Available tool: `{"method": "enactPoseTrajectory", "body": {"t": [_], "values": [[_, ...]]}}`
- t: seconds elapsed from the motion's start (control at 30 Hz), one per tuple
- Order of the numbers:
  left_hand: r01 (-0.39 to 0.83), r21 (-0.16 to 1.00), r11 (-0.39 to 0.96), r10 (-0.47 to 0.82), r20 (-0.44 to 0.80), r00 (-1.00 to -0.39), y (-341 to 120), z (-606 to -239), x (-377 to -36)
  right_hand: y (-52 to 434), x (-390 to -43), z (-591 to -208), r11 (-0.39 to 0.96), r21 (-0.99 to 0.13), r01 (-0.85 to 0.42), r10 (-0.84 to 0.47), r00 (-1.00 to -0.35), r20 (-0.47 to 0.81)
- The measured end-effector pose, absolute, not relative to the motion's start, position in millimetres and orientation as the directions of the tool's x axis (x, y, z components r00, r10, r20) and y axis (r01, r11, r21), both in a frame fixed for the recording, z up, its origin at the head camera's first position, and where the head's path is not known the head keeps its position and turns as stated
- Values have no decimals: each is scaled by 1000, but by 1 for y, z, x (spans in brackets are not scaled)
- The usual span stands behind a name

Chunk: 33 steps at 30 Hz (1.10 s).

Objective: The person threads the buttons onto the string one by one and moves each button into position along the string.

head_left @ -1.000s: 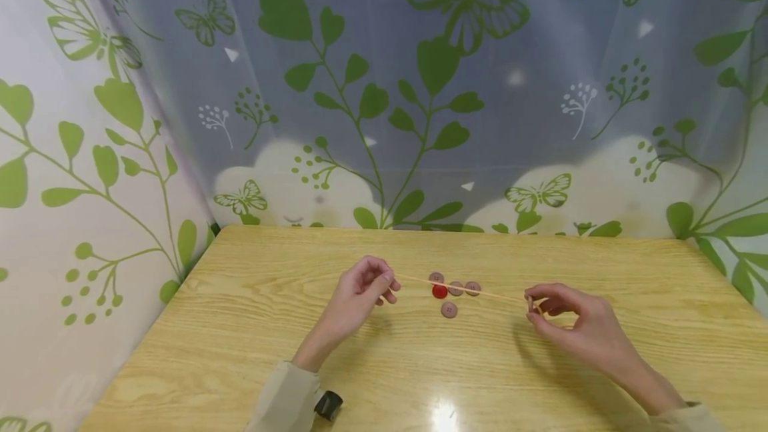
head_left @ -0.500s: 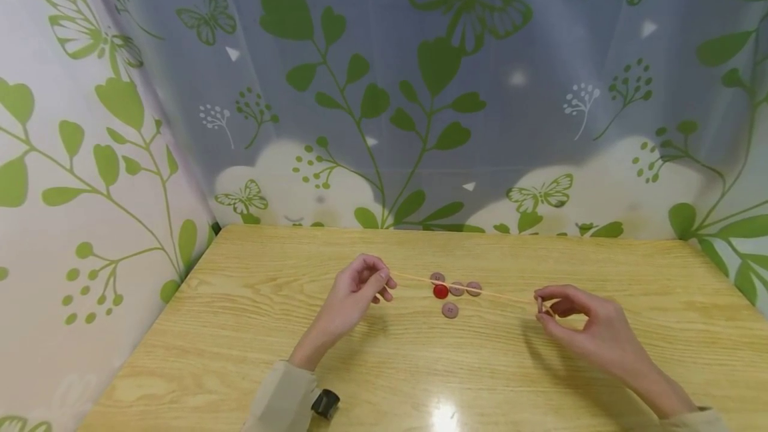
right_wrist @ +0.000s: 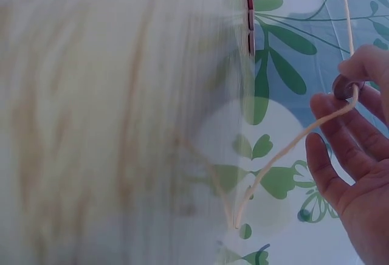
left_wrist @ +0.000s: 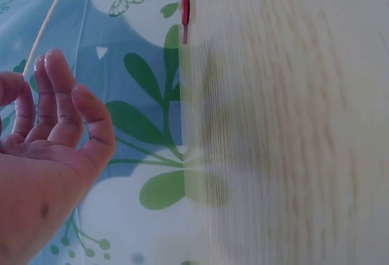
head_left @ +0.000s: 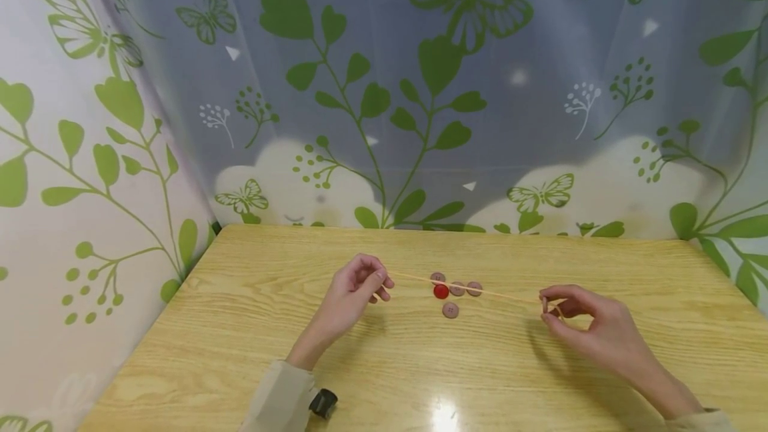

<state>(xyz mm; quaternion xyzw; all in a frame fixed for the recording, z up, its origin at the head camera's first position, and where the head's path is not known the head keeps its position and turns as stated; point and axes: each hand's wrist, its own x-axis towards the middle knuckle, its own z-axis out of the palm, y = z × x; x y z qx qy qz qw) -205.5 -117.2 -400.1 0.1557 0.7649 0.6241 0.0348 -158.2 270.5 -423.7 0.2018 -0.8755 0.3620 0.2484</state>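
Observation:
A thin pale cord [head_left: 468, 287] runs taut between my two hands above the wooden table [head_left: 240, 339]. My left hand [head_left: 359, 283] pinches its left end, fingers curled. My right hand [head_left: 570, 315] pinches a mauve button [head_left: 545, 304] threaded on the cord's right end; the right wrist view shows that button [right_wrist: 345, 86] at my fingertips and slack cord [right_wrist: 285, 149] trailing down to the table. Under the cord lie a red button [head_left: 441, 291] and several mauve buttons [head_left: 450, 310]. In the left wrist view my curled fingers [left_wrist: 58, 95] show with the cord [left_wrist: 48, 25] above them.
Curtains printed with green leaves and butterflies [head_left: 420, 85] close in the table at the back and on both sides. A small black device [head_left: 323, 403] is strapped at my left sleeve. Bare wood lies in front of both hands.
My right hand has slid a little to the right with the button, drawing the cord longer. My left hand has shifted slightly left. The buttons on the table have not moved.

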Motion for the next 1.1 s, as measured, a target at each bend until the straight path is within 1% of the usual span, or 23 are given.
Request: {"method": "enactPoseTrajectory", "body": {"t": [0.33,0.63,1.1], "values": [[181,966,182,267,129,-955,-120,-401,-205,274,-159,-423,664,-529,-529,-192,-804,563],[189,964,186,263,136,-955,-123,-399,-204,281,-162,-422,674,-485,-557,-256,-792,554],[200,961,192,267,145,-953,-126,-401,-206,290,-162,-423,698,-450,-557,-280,-791,545]]}}
